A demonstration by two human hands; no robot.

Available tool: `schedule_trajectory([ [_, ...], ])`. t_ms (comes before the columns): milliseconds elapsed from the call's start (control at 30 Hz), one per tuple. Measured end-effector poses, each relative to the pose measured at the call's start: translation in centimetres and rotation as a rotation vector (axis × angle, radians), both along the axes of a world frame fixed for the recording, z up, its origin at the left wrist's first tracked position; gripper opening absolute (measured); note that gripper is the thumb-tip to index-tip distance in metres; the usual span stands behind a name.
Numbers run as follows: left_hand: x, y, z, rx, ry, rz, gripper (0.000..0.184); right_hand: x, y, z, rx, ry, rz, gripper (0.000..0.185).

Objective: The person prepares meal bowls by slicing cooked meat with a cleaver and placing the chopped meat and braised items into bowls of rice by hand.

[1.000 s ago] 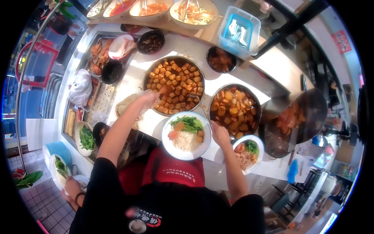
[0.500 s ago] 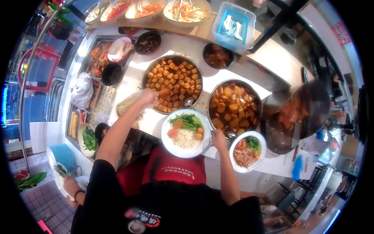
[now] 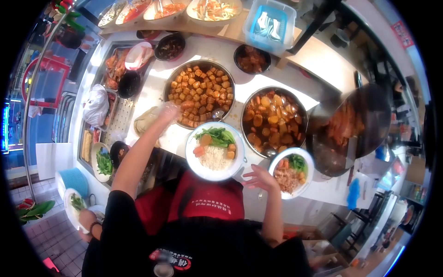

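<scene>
My left hand (image 3: 169,113), blurred and seemingly in a clear glove, is at the left rim of the round pan of tofu cubes (image 3: 203,87). A reddish-brown piece (image 3: 188,105) lies by its fingertips; whether it is held I cannot make out. My right hand (image 3: 260,178) is open, fingers spread, holding nothing, between two plates. To its left is a white plate of rice (image 3: 216,158) with greens, carrot and tofu. To its right sits a plate of minced meat (image 3: 287,179) with greens. A ladle (image 3: 218,113) rests in the tofu pan.
A pan of braised radish and carrot (image 3: 274,121) stands right of the tofu, with a large dark pot (image 3: 350,129) beyond. A co-worker's hand (image 3: 87,219) holds a plate with greens at lower left. Bowls (image 3: 214,11) and a spoon box (image 3: 270,27) line the back shelf.
My right hand has let go of the rice plate's right rim and spread its fingers. My left hand has drawn slightly left at the tofu pan. The whole view has shifted a little.
</scene>
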State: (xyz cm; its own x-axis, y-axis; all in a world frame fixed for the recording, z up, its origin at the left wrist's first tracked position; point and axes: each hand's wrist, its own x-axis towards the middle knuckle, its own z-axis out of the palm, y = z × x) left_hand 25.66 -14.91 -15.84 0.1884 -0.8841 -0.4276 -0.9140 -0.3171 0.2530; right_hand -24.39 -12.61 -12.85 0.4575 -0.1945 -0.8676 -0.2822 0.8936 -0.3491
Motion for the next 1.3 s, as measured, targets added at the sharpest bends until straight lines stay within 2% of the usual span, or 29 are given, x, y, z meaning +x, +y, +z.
schedule_trajectory([
  [67, -0.1, -0.2, -0.1, -0.003, -0.218, -0.077, 0.017, -1.2, 0.2, 1.7, -0.015, -0.051, -0.016, 0.063],
  [167, 1.0, 0.3, -1.2, -0.087, -0.143, -0.073, 0.014, -2.8, 2.2, 2.2, -0.091, -0.018, -0.073, 0.060],
  [233, 5.8, 1.4, -7.6, -0.216, 0.230, 0.168, 0.016, -3.9, 4.7, 2.6, -0.103, 0.020, -0.154, 0.059],
  [300, 3.7, 0.8, -3.6, -0.117, 0.827, 0.712, 0.012, -5.4, 8.1, 3.2, -0.116, 0.067, -0.245, 0.057],
  [333, 1.5, 0.9, 0.7, -0.158, 0.809, 0.770, 0.007, -6.2, 10.2, 3.2, -0.078, 0.071, -0.296, 0.056],
  [367, 1.9, 0.4, 0.8, -0.224, 0.609, 0.401, 0.003, -7.0, 11.9, 3.3, -0.056, 0.070, -0.352, 0.055],
  [400, 2.3, -0.1, 0.9, -0.349, 0.254, 0.027, 0.004, -8.0, 13.8, 3.6, -0.060, 0.109, -0.387, 0.054],
  [433, 2.7, -0.6, 1.0, -0.530, -0.061, -0.225, 0.007, -9.2, 15.1, 4.0, -0.082, 0.121, -0.422, 0.054],
  [467, 2.5, -1.2, 1.2, -0.689, 0.091, -0.166, 0.007, -10.4, 16.5, 4.3, -0.051, 0.179, -0.433, 0.054],
  [500, 0.7, -2.1, 4.0, -0.840, 0.116, -0.294, 0.009, -11.5, 17.9, 4.5, -0.014, 0.232, -0.441, 0.054],
  [533, -1.1, -3.0, 6.8, -0.655, 0.491, -0.001, 0.010, -13.1, 19.2, 4.4, -0.022, 0.236, -0.463, 0.054],
  [600, -9.2, -3.8, 17.6, -0.386, 1.047, 0.595, 0.012, -18.0, 21.1, 3.4, -0.087, 0.316, -0.559, 0.053],
  [633, -8.7, -4.8, 15.3, -0.665, 0.657, -0.046, 0.009, -20.5, 21.3, 3.1, -0.095, 0.316, -0.575, 0.053],
  [700, -16.0, -6.5, 20.3, -0.488, 0.994, 0.347, 0.012, -25.9, 20.9, 2.8, -0.141, 0.385, -0.671, 0.054],
  [767, -21.1, -9.5, 19.2, -0.451, 0.854, 0.367, 0.014, -31.1, 18.8, 4.0, -0.207, 0.421, -0.699, 0.052],
  [800, -27.7, -9.1, 23.5, -0.453, 0.940, 0.306, 0.014, -33.5, 17.1, 4.5, -0.266, 0.458, -0.719, 0.051],
  [833, -31.0, -10.9, 21.3, -0.455, 0.986, 0.332, 0.016, -35.7, 15.5, 4.7, -0.260, 0.452, -0.726, 0.051],
  [867, -36.7, -11.0, 23.6, -0.411, 0.968, 0.256, 0.016, -38.5, 13.7, 4.7, -0.351, 0.480, -0.758, 0.050],
  [933, -45.2, -13.9, 19.8, -0.358, 1.057, 0.237, 0.016, -44.7, 9.5, 4.0, -0.456, 0.512, -0.780, 0.049],
  [967, -49.3, -15.7, 17.2, -0.253, 1.168, 0.277, 0.017, -47.6, 7.4, 3.4, -0.547, 0.496, -0.832, 0.047],
  [1000, -54.1, -16.7, 16.6, -0.142, 1.279, 0.319, 0.018, -50.8, 5.2, 3.1, -0.635, 0.482, -0.879, 0.045],
  [1067, -62.9, -18.7, 14.6, -0.091, 1.302, 0.306, 0.017, -56.5, 0.1, 1.9, -0.729, 0.531, -0.820, 0.044],
  [1100, -66.4, -19.9, 13.2, -0.040, 1.305, 0.274, 0.015, -58.6, -1.2, 0.8, -0.813, 0.573, -0.781, 0.043],
  [1133, -69.9, -19.8, 13.5, -0.075, 1.173, 0.187, 0.015, -60.7, -2.5, -1.6, -0.803, 0.573, -0.791, 0.043],
  [1167, -72.7, -19.8, 14.0, -0.121, 1.049, 0.103, 0.016, -63.1, -4.5, -4.9, -0.965, 0.704, -0.616, 0.044],
  [1200, -73.5, -20.7, 8.2, -0.465, 0.500, -0.484, 0.019, -65.1, -6.3, -6.6, -1.117, 0.828, -0.419, 0.046],
  [1233, -75.3, -21.1, 6.1, -0.635, -0.114, -0.754, 0.023, -65.3, -7.6, -6.1, -1.161, 0.845, -0.325, 0.048],
  [1300, -78.4, -17.9, 9.7, -0.390, 0.166, -0.246, 0.024, -63.6, -9.7, -6.7, -1.174, 0.828, -0.230, 0.052],
])
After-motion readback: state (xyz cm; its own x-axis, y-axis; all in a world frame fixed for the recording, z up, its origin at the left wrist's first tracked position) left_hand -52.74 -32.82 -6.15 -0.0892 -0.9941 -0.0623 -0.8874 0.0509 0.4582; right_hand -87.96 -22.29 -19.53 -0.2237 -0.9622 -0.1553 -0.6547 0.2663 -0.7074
